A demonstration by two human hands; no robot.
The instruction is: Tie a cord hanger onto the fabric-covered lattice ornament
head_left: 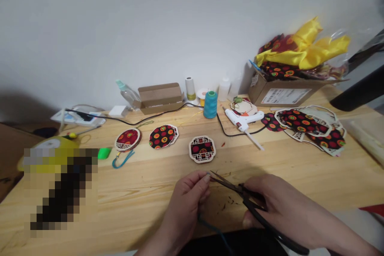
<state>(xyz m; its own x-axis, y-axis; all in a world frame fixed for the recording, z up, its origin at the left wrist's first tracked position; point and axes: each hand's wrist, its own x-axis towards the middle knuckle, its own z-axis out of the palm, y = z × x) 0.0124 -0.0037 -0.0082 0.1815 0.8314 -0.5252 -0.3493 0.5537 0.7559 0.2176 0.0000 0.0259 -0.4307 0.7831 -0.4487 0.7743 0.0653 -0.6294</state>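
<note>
Blue cord trails from the pinching left hand, the right hand gripping scissors at near right, seemingly trimming; the next snip wants steadiness.

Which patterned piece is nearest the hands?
The squarish, lattice-framed piece, just beyond the left hand; the others lie farther off to either side.

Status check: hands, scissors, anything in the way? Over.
Left grip pinched, teal cord trailing below. Right grip holding scissors, tips close to left grip. Small dark scraps on table nearby; no blockage evident.
</note>
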